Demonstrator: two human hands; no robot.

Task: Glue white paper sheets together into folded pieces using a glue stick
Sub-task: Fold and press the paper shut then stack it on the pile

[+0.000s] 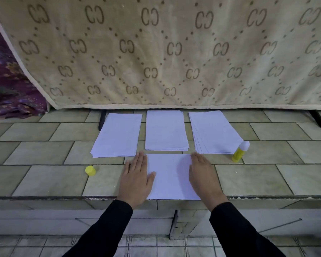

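Both hands lie flat, palms down, on a single white sheet [170,179] at the near edge of the tiled bench [44,175].

Left hand [135,179]: fingers [140,160] straight and held together, released, gripping nothing. They press on the sheet's left edge, with the thumb spread out onto the paper.

Right hand [203,178]: fingers [197,159] straight and together, also released, resting on the sheet's right edge.

The bare middle of the sheet shows between the two hands.

Just beyond the fingertips are three paper stacks in a row: left stack [117,135], middle stack [166,130] and right stack [214,132], the last slightly fanned.

The glue stick [240,152] stands to the right of the right fingers, just beside the right stack's near corner, uncapped with its white tip up. No hand touches it.

Its yellow cap [90,170] lies on the bench, well to the left of the left fingers.

A patterned beige cloth [156,52] hangs behind the stacks.
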